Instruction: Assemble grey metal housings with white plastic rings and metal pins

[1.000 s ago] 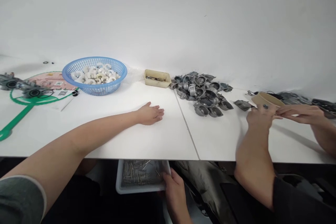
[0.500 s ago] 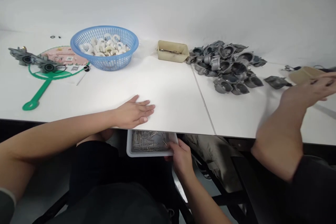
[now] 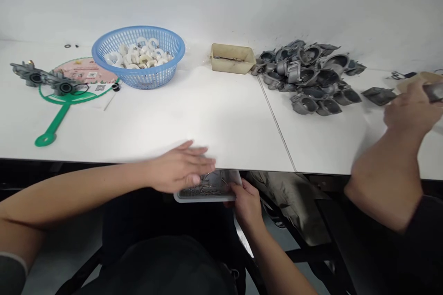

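My right hand [image 3: 248, 200] grips the right end of a shallow pale tray [image 3: 207, 199], held just below the table's front edge. Several thin metal pins [image 3: 211, 188] lie loose inside it. My left hand [image 3: 183, 166] is open with its fingers stretched out, palm down at the table edge. It covers the left part of the tray from view; whether it touches the table or the tray, I cannot tell.
A blue basket [image 3: 148, 76] of white rings, a yellowish box [image 3: 231, 65] and a heap of grey metal castings [image 3: 311, 78] stand along the back. A green fan [image 3: 51, 124] with metal parts lies left. At right, a co-worker's hand [image 3: 411, 110] holds a grey metal part.
My left hand has slid toward me and right, off the tabletop to the edge above the tray. The co-worker's hand now shows a grey part. The view has shifted slightly.
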Tool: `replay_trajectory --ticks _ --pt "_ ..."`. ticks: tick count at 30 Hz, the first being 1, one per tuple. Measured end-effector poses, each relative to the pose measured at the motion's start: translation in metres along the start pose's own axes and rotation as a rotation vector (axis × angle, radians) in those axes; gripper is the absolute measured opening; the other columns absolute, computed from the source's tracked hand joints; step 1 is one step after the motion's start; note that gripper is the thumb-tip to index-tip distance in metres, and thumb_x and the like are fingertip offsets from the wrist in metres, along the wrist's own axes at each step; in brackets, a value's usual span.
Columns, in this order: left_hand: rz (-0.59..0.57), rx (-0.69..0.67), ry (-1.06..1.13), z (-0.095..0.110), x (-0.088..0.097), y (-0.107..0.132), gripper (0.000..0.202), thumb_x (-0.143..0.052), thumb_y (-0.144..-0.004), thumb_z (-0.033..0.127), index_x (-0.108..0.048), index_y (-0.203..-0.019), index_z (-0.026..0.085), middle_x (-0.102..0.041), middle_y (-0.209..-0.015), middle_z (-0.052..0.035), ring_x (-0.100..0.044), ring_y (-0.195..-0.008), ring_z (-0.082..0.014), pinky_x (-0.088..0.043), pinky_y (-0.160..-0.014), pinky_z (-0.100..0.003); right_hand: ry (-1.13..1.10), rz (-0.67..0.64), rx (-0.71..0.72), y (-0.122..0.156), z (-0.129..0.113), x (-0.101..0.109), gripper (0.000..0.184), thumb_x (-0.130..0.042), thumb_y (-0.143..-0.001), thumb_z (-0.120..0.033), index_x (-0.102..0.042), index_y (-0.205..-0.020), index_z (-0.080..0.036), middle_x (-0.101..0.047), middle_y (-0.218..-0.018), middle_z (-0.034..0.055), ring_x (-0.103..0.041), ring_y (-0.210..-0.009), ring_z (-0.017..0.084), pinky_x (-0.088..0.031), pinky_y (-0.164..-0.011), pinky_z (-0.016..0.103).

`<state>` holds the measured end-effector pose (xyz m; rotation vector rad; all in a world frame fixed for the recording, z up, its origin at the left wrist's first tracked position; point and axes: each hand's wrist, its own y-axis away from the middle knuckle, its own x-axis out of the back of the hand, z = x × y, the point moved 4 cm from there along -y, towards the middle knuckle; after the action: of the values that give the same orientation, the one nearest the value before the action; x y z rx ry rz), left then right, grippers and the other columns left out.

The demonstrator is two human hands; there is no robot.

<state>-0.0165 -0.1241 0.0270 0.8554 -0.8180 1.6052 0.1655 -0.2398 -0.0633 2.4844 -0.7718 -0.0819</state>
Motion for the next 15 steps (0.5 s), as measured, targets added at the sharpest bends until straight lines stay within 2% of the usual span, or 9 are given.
replay_trajectory --ticks 4,8,12,15 --pt "0.213 0.278 0.045 -0.047 0.034 0.004 0.072 -0.003 -0.091 0.06 -0.043 -0.135 0.019 -0.043 -0.141 -0.0066 -0.028 -0.137 -0.0231 -0.019 -0.111 -0.05 0.003 0.031 -0.045 0.011 0.015 0.008 0.016 -0.058 -0.062 -0.028 -0.061 -0.07 -0.014 -0.052 -0.049 -0.0029 -0.047 -0.038 0.012 -0.039 -0.034 0.023" --pt "0.411 0.468 0.048 -0.084 0.06 0.02 0.078 -0.007 -0.086 0.069 -0.05 -0.13 0.02 -0.048 -0.137 -0.006 -0.034 -0.134 -0.0232 -0.022 -0.112 -0.046 0.029 0.07 -0.134 0.037 0.03 0.022 0.021 -0.06 -0.061 -0.028 -0.064 -0.076 -0.014 -0.049 -0.05 -0.0036 -0.045 -0.041 0.011 -0.038 -0.035 0.022" --pt "0.576 0.553 0.099 -0.109 0.067 0.04 0.079 -0.015 -0.085 0.07 -0.055 -0.126 0.016 -0.051 -0.134 -0.0085 -0.037 -0.132 -0.0262 -0.025 -0.112 -0.043 0.057 0.097 -0.186 0.07 0.035 0.046 0.023 -0.061 -0.062 -0.032 -0.066 -0.076 -0.014 -0.047 -0.048 -0.0043 -0.042 -0.041 0.01 -0.033 -0.036 0.021" --pt "0.705 0.626 0.172 -0.125 0.067 0.051 0.079 -0.021 -0.085 0.07 -0.06 -0.12 0.011 -0.055 -0.129 -0.0129 -0.042 -0.128 -0.0279 -0.027 -0.111 -0.041 0.058 0.082 -0.184 0.084 0.025 0.067 0.032 -0.065 -0.061 -0.038 -0.07 -0.083 -0.015 -0.058 -0.056 -0.0004 -0.051 -0.048 0.014 -0.037 -0.042 0.023"
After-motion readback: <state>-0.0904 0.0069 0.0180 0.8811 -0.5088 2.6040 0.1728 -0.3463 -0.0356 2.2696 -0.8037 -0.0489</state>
